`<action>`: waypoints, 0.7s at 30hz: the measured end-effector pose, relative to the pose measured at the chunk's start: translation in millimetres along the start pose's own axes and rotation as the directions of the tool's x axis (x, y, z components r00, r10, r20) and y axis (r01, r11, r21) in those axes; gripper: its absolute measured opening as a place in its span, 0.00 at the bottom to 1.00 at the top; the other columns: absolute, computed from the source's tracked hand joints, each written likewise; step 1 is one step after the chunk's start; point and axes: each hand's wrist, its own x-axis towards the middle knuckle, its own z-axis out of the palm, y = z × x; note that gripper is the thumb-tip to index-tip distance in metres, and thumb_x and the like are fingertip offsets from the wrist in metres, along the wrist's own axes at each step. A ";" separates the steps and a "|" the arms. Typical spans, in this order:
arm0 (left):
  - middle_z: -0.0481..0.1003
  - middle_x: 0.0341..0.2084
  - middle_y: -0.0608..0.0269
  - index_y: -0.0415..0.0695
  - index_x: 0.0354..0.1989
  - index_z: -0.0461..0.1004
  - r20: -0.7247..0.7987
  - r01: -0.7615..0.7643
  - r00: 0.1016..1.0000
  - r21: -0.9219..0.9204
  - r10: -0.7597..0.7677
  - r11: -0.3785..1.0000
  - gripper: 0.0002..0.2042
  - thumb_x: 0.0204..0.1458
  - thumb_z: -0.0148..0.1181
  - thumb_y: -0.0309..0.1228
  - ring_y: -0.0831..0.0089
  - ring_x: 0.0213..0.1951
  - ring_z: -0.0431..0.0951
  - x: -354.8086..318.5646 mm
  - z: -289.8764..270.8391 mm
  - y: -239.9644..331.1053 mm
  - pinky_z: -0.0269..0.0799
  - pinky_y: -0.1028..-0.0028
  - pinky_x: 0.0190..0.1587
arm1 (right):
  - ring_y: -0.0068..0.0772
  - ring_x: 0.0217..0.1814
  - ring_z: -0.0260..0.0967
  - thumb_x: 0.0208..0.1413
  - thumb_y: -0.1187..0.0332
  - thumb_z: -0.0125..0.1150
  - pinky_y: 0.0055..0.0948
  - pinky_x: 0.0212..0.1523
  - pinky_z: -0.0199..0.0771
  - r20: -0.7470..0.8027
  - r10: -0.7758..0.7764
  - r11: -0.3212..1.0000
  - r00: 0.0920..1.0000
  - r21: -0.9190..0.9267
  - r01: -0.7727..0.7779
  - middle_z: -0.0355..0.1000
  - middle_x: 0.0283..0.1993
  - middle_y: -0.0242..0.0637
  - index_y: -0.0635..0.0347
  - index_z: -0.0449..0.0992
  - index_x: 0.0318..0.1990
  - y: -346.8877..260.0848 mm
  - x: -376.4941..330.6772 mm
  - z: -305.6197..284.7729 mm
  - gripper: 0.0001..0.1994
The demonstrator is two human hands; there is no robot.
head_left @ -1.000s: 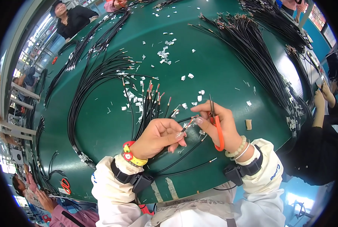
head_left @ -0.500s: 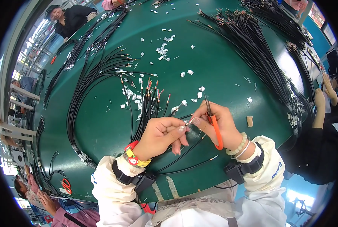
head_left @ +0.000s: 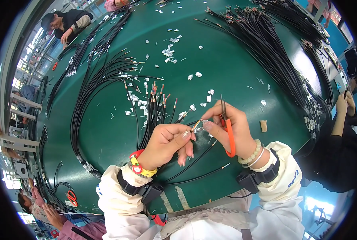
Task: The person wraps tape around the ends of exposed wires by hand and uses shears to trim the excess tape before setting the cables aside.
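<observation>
My left hand [head_left: 166,143] pinches the end of a black cable between thumb and forefinger. Thin coloured wires [head_left: 196,125] stick out of that end toward my right hand [head_left: 237,127]. Scissors with orange handles [head_left: 230,139] hang in my right hand, blades pointing up and away. The thumb and forefinger of that hand are at the wire tips, beside a small white scrap [head_left: 204,124]. Just past my left hand lies a bunch of black cables [head_left: 149,120], their stripped ends showing red and copper-coloured wires.
Cable bundles lie at the left [head_left: 75,108] and far right [head_left: 266,50] of the green table [head_left: 226,80]. White scraps [head_left: 168,54] litter its middle. A brown piece [head_left: 263,126] sits right of my hand, and red-handled scissors [head_left: 71,197] at the left edge. Other people work around the table.
My fingertips have drawn slightly apart, and more of the coloured wires shows between them. The scissors have turned a little more upright. At the far left, a person has bent over the table.
</observation>
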 end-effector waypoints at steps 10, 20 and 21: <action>0.71 0.15 0.57 0.35 0.31 0.67 -0.072 0.011 0.997 0.084 -0.005 0.996 0.08 0.54 0.44 0.28 0.78 0.10 0.67 1.6 4.4 -2.1 0.62 0.84 0.12 | 0.19 0.20 0.54 0.36 0.85 0.60 0.18 0.18 0.54 0.099 -0.466 0.790 0.879 -0.401 0.464 0.59 0.24 0.31 0.63 0.72 0.30 7.9 -0.2 0.8 0.11; 0.71 0.15 0.58 0.36 0.30 0.67 -0.102 -0.013 0.995 0.055 0.019 0.998 0.07 0.54 0.46 0.28 0.79 0.11 0.67 2.1 1.6 -3.1 0.61 0.85 0.12 | 0.20 0.20 0.53 0.33 0.83 0.63 0.18 0.17 0.53 -0.018 -0.464 0.790 0.886 -0.462 0.404 0.58 0.24 0.31 0.63 0.73 0.30 2.4 2.2 1.2 0.12; 0.71 0.15 0.58 0.36 0.31 0.67 -0.098 -0.005 0.995 0.053 0.011 0.999 0.07 0.54 0.46 0.28 0.79 0.11 0.67 1.7 2.2 -3.1 0.61 0.85 0.12 | 0.20 0.20 0.53 0.33 0.83 0.64 0.18 0.17 0.53 -0.004 -0.484 0.774 0.875 -0.469 0.426 0.58 0.24 0.31 0.62 0.73 0.30 4.0 1.7 1.2 0.13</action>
